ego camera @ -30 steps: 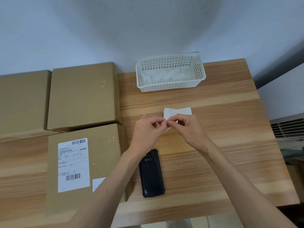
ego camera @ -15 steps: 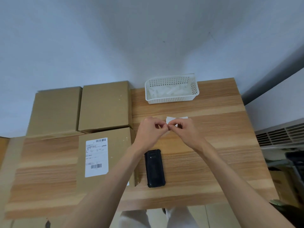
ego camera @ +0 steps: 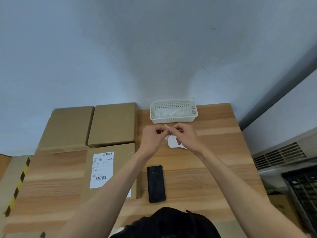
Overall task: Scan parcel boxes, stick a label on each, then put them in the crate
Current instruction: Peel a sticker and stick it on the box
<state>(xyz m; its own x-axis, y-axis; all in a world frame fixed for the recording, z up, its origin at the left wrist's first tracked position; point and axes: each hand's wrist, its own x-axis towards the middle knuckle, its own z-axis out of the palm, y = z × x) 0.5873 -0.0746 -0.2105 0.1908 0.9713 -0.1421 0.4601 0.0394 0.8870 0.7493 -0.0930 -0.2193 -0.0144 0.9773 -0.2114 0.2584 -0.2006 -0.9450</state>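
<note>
Left hand (ego camera: 151, 140) and right hand (ego camera: 185, 136) both pinch one label (ego camera: 172, 141) above the bench (ego camera: 214, 152), apart from the nearest parcel box (ego camera: 109, 169). Risk: label curling, sticking to fingers.

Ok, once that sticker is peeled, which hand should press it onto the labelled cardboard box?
Left, probably. The left hand is nearer the labelled brown cardboard box; the right hand would have to cross over the black handheld scanner.

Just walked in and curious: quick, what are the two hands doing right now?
Left hand: fingers pinch the label, above the table.
Right hand: also pinches the same label, seemingly peeling it.
</note>
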